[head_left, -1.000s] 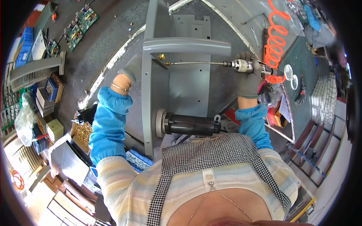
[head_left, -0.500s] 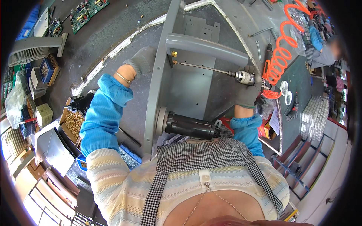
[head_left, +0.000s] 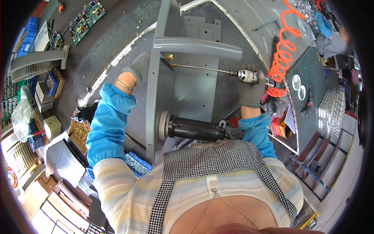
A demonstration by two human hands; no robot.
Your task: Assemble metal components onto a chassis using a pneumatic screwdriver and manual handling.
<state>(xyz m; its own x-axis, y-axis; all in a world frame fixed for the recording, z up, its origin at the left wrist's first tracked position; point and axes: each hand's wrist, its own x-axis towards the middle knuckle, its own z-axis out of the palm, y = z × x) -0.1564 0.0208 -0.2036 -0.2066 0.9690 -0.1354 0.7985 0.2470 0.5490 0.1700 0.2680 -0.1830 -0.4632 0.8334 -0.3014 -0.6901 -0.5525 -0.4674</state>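
My right hand (head_left: 251, 86), in a grey glove, is closed around a pneumatic screwdriver (head_left: 249, 76). Its long thin bit points left and meets a small brass-coloured screw (head_left: 175, 65) at the inner side of a grey metal housing (head_left: 151, 93). A second brass-coloured piece (head_left: 170, 57) sits just above that screw. My left hand (head_left: 139, 69), also gloved, is on the outer side of the housing, and its fingers are hidden. The housing has a rounded grey bar (head_left: 198, 47) across it and a black cylinder (head_left: 196, 128) close to my apron.
An orange coiled air hose (head_left: 282, 58) hangs at the right. Circuit boards (head_left: 87, 21) lie far left. Bins of brass fittings (head_left: 81, 133) and a blue tray of screws (head_left: 136, 163) stand at my left. A wrench (head_left: 265, 44) lies at the far right. Another person (head_left: 331, 39) works there.
The housing and the screwdriver appear a little further left in the picture, as does much of the far background. The bit still meets the screw, and my right grip looks the same.
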